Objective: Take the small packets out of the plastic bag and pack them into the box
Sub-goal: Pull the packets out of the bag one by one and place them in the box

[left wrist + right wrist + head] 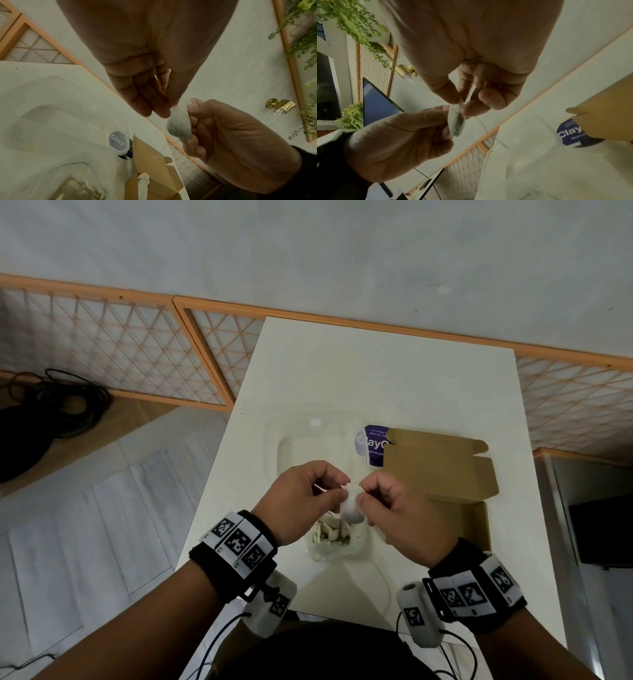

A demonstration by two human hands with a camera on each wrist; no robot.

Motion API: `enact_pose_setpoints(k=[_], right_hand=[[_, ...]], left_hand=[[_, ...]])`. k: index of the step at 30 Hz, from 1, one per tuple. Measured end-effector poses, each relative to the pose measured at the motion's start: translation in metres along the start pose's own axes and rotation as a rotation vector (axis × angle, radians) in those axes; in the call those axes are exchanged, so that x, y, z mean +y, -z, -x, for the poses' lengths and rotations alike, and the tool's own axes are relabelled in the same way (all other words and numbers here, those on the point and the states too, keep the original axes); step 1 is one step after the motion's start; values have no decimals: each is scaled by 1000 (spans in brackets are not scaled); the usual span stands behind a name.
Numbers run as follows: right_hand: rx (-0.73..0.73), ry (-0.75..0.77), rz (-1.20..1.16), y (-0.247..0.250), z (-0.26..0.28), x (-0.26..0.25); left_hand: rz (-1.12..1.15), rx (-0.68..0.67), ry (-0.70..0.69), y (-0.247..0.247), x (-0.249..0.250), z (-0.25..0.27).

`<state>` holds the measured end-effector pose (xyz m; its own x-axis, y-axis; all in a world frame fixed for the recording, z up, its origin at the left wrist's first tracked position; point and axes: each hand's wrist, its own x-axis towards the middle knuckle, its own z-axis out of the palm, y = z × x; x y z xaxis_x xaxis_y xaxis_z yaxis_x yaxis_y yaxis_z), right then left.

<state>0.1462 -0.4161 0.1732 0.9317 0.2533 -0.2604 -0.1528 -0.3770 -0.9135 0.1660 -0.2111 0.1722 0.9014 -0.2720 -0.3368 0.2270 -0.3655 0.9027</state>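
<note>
Both hands hold one small white packet (351,503) in the air over the white table (394,378). My left hand (337,489) pinches its left edge, and my right hand (364,491) pinches its top right with thumb and forefinger. In the wrist views the packet (179,124) (456,121) looks soft, with dark contents showing through. Directly beneath lies the crumpled plastic bag (334,539) holding several pale packets. The open brown cardboard box (442,470) stands to the right, with its lid flap up. Something white (143,180) lies inside the box (150,159).
A clear plastic container (301,433) with a purple round label (373,445) sits on the table behind my hands, touching the box flap. A white cable (385,583) runs off the table's near edge. Orange lattice panels (120,344) line the wall.
</note>
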Motion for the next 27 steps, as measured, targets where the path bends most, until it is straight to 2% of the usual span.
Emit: enact_pose_setpoints(k=[7,13,18,24,27], right_hand=[[-21,41,-71,6,-3,-3],[7,99,-23,8,-3,-2],[-45,103,-143,8,2,-8],[-52,89,-267,2,-2,-13],[-57,79,-292,3,-2,-11]], left_hand=[[-5,-26,-57,3,13,5],[183,-103,-5,15,30,6],[283,-136,-3,23,40,4],[254,-205,-38,23,44,8],[285,-200,3,28,47,11]])
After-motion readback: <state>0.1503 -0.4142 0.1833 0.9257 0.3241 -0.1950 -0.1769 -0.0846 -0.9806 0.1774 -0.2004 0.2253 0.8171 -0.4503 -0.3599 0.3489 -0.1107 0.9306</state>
